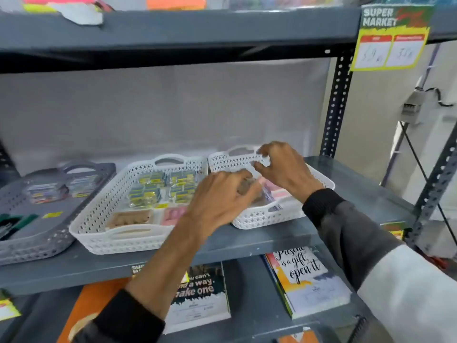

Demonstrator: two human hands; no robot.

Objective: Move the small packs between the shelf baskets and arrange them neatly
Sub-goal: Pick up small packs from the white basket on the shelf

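The small packs, clear-wrapped and flat, lie in two white perforated plastic baskets on the grey metal shelf [272,240]; nearest, in the middle white basket [99,219], a brown pack [129,218] and a pink pack [173,215] sit along the near wall with their long axes running left to right, and behind them yellow-and-blue packs [163,188] stand in rough rows toward the far wall; the left hand [217,201] reaches over the gap between baskets, fingers curled on a brownish pack [247,188] at the left side of the right white basket [267,215], though blur hides how firm that hold is and which way the pack points; farther in, the right hand [284,167] hovers over the same basket with thumb and fingers pinched close, and I cannot tell whether anything is between them; pink packs [274,190] show beneath it; the risk I judge likeliest is a slick wrapper slipping over the gap onto the shelf, or a sleeve dragging the light basket askew.
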